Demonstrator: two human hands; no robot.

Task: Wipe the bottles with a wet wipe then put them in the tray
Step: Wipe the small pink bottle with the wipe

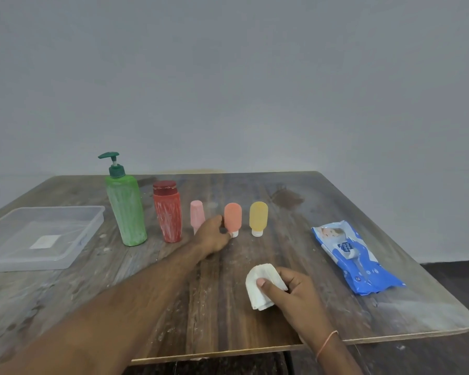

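Note:
Five dusty bottles stand in a row: a green pump bottle [125, 211], a red bottle [168, 212], a pink one [197, 216], an orange one [233, 219] and a yellow one [258, 217]; the last two stand on their white caps. My left hand [210, 235] reaches to the orange bottle. Its fingertips touch the cap and the thumb stands just beside the body, not closed round it. The pink bottle's base is hidden behind this hand. My right hand [295, 290] grips a folded white wet wipe [260, 285] near the table's front. The clear plastic tray [73, 253] lies at the left.
A blue pack of wet wipes [355, 261] lies at the right of the wooden table [295, 201]. The table's front edge runs just below my right wrist, and a grey wall stands behind it.

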